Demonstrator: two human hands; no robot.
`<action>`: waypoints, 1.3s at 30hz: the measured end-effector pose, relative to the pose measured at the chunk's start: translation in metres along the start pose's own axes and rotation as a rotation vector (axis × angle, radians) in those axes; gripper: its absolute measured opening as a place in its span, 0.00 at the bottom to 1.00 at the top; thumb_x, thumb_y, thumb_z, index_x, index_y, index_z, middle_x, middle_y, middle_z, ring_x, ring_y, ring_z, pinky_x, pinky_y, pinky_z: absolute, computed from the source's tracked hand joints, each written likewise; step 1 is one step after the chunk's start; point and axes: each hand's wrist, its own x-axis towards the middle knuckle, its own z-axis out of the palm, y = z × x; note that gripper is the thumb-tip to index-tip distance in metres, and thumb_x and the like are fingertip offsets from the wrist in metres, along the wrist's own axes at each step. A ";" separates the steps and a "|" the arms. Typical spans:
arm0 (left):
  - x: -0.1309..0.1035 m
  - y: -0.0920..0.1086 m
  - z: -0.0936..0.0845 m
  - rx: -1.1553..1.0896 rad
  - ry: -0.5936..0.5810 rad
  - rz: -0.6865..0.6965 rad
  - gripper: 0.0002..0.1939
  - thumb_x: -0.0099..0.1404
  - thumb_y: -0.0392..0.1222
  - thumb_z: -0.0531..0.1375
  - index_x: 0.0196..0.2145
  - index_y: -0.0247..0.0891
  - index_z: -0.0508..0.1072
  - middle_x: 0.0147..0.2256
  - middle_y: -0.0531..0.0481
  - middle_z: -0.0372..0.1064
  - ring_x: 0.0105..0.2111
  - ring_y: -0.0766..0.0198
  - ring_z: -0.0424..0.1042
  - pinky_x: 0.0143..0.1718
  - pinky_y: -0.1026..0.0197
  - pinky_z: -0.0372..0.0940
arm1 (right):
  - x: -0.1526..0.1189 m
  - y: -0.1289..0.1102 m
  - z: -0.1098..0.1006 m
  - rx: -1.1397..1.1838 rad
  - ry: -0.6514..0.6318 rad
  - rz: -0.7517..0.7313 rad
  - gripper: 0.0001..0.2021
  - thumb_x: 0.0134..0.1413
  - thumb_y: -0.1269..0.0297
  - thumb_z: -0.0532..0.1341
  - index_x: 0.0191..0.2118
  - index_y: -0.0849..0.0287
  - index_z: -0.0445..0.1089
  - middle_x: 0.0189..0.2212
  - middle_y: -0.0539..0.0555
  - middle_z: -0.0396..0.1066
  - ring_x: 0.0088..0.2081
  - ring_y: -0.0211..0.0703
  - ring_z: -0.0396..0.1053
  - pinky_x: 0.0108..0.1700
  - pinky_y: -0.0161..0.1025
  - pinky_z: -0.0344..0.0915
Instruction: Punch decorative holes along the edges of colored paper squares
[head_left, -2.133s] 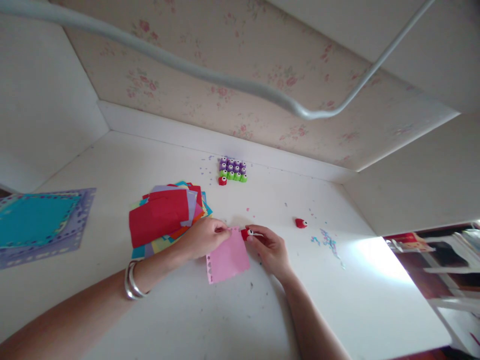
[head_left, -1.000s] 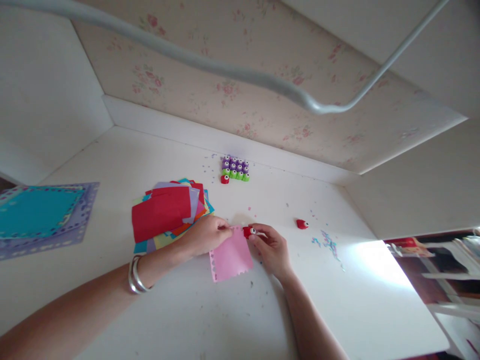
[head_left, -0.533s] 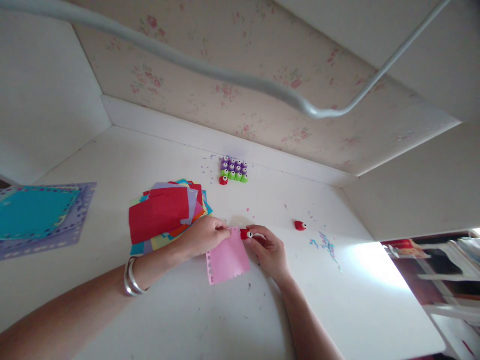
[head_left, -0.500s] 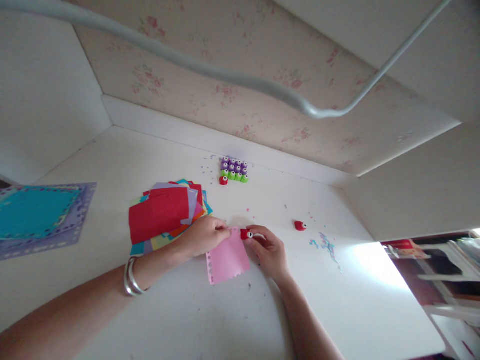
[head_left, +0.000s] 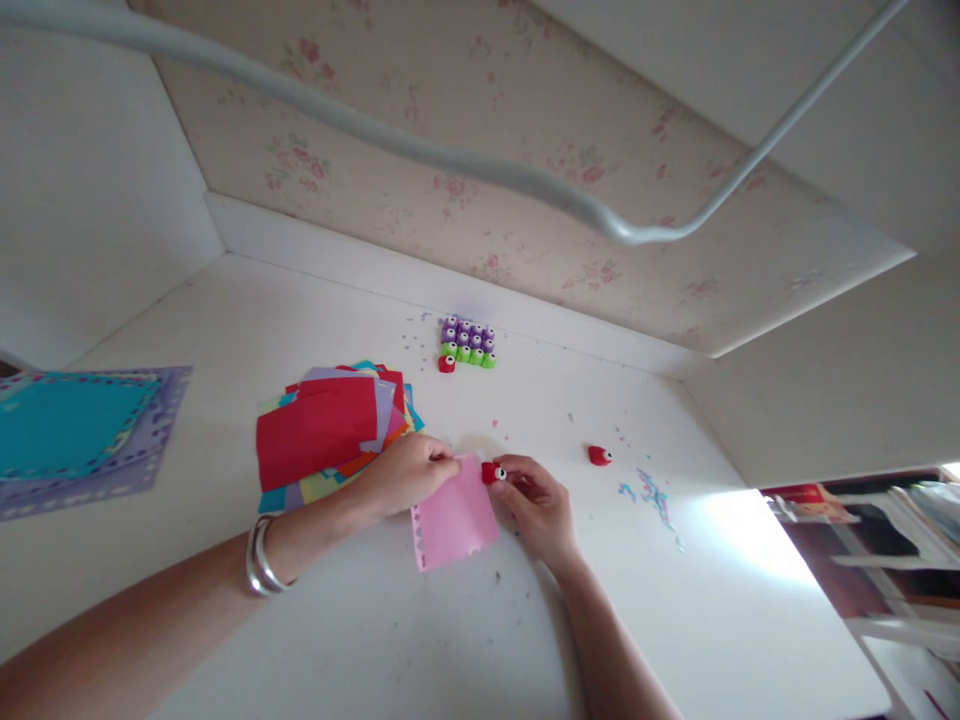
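A pink paper sheet [head_left: 456, 520] with small punched holes along its left edge lies in front of me. My left hand [head_left: 415, 472] pinches its top edge. With thumb and fingers, my right hand [head_left: 536, 505] grips a small red punch [head_left: 492, 473] at the sheet's upper right edge. Left of the sheet is a fanned pile of coloured papers [head_left: 316, 428], a red one on top. A second red punch [head_left: 599, 456] rests on the table to the right.
Purple, green and red punches [head_left: 469, 342] stand in rows near the back wall. Punched blue and purple sheets [head_left: 75, 425] lie far left. Paper bits [head_left: 655, 496] are scattered on the right. A pale bar [head_left: 450, 155] crosses above the table.
The red punch and my right hand have shifted very slightly down along the sheet's right edge. My left hand keeps its place on the paper.
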 end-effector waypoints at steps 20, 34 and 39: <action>-0.003 0.002 0.000 -0.099 0.015 0.018 0.16 0.61 0.48 0.54 0.20 0.37 0.65 0.19 0.56 0.54 0.21 0.68 0.57 0.23 0.64 0.48 | 0.000 0.000 0.001 0.022 0.003 -0.025 0.09 0.51 0.61 0.68 0.39 0.55 0.75 0.41 0.56 0.76 0.39 0.44 0.73 0.40 0.39 0.70; -0.002 -0.005 0.003 0.052 0.017 0.160 0.17 0.64 0.47 0.53 0.22 0.37 0.70 0.21 0.54 0.64 0.25 0.65 0.64 0.25 0.65 0.49 | -0.001 0.001 -0.004 -0.024 -0.104 -0.041 0.09 0.53 0.62 0.67 0.41 0.52 0.77 0.43 0.56 0.77 0.43 0.46 0.74 0.45 0.43 0.72; -0.001 -0.013 0.013 0.261 0.146 0.329 0.15 0.67 0.44 0.55 0.27 0.38 0.75 0.25 0.51 0.71 0.28 0.63 0.69 0.30 0.64 0.55 | -0.001 -0.007 -0.005 -0.172 -0.187 -0.119 0.07 0.54 0.63 0.66 0.40 0.51 0.77 0.42 0.55 0.77 0.44 0.47 0.74 0.45 0.44 0.72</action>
